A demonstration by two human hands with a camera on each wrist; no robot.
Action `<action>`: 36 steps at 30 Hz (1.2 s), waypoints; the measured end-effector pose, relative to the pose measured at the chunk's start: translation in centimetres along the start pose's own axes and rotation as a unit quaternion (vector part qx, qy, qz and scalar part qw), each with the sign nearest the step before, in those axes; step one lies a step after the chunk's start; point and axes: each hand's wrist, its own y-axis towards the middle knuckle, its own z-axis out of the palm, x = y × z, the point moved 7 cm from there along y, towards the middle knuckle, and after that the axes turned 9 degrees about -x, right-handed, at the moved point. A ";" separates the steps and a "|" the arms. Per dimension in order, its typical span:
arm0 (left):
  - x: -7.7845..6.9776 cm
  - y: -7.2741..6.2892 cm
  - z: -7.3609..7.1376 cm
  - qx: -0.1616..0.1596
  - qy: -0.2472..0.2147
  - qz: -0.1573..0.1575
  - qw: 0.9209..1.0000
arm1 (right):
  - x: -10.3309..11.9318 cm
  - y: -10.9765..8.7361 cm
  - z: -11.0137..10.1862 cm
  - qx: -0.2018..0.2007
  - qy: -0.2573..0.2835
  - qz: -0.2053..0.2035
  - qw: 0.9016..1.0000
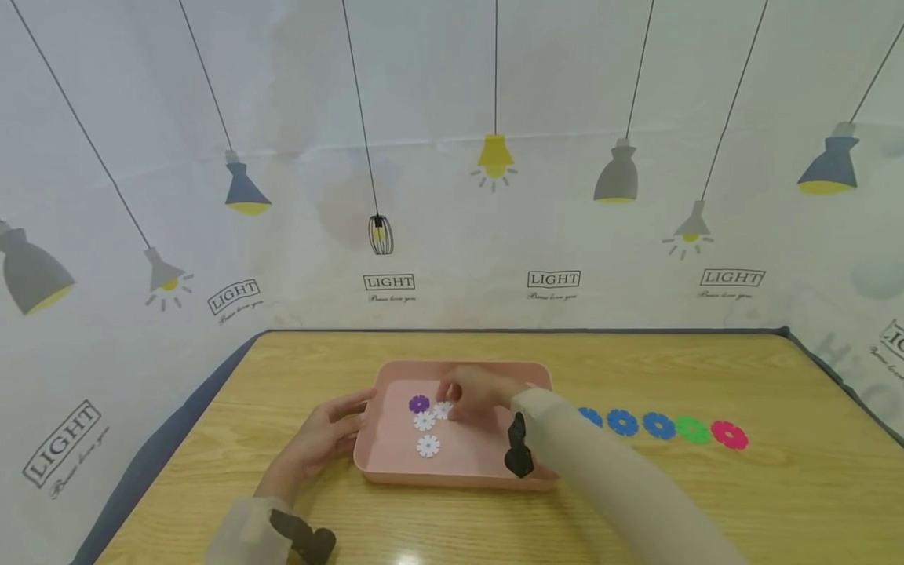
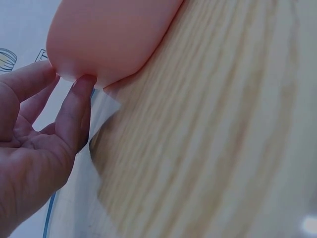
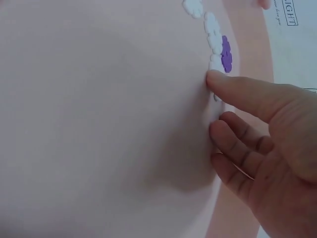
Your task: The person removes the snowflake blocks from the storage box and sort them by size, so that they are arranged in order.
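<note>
A pink tray [image 1: 487,477] stands on the wooden table. Inside lie a purple notched flower-shaped disc [image 1: 419,404] and several white ones, among them a white disc [image 1: 428,446] set apart nearest the front. My left hand [image 1: 328,431] is at the tray's left end, its fingertips and thumb touching the outer wall in the left wrist view. Reaching into the tray, my right hand [image 1: 476,391] bends its fingers over another white disc [image 1: 442,410]. In the right wrist view its thumb [image 3: 237,89] covers part of that disc, while the other fingertips stand apart from it.
To the right of the tray, a row of flower discs lies on the table [image 1: 777,510]: blue discs [image 1: 622,423], a green disc [image 1: 692,430] and a pink-red disc [image 1: 730,435]. A wall [image 1: 438,235] printed with lamps borders the table at the back.
</note>
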 end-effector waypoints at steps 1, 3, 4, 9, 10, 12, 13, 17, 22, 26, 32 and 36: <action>0.0 0.0 0.0 0.001 0.000 0.000 1.000 | -0.1 0.0 0.0 -0.002 0.000 0.003 1.000; -0.1 -0.1 0.0 0.001 0.001 0.001 1.000 | -0.2 0.1 -0.1 -0.006 0.000 0.004 1.000; -0.1 -0.1 0.0 0.001 0.002 0.001 1.000 | -0.2 0.1 -0.1 -0.009 0.001 0.004 1.000; -0.1 0.0 0.1 -0.001 0.001 -0.002 1.000 | -0.2 0.3 -0.2 -0.016 0.000 0.001 1.000; -0.1 0.0 0.1 -0.002 0.002 -0.003 1.000 | -0.2 0.3 -0.2 -0.017 0.000 0.001 1.000; 0.0 0.1 0.0 -0.005 0.003 -0.003 1.000 | -0.1 0.3 -0.3 -0.020 -0.006 -0.001 1.000; 0.0 0.1 0.0 -0.006 0.004 -0.003 1.000 | 0.0 0.2 -0.4 -0.021 -0.006 -0.004 1.000; 0.0 0.1 0.0 -0.005 0.005 -0.002 1.000 | 0.1 0.1 -0.7 -0.022 -0.018 -0.016 0.999; 0.1 0.2 0.1 0.000 0.000 0.002 1.000 | 0.3 -0.2 -1.5 -0.032 -0.022 -0.060 0.997; 0.1 0.1 0.1 0.000 0.001 0.003 1.000 | 0.2 -0.8 -2.6 -0.041 -0.013 -0.085 0.995; -0.1 0.0 0.2 -0.003 0.007 0.000 1.000 | -0.3 -2.6 -4.7 -0.058 -0.033 -0.111 0.992; -0.2 -0.1 0.2 -0.004 0.012 0.001 1.000 | -1.0 -3.9 -6.0 -0.072 -0.043 -0.132 0.988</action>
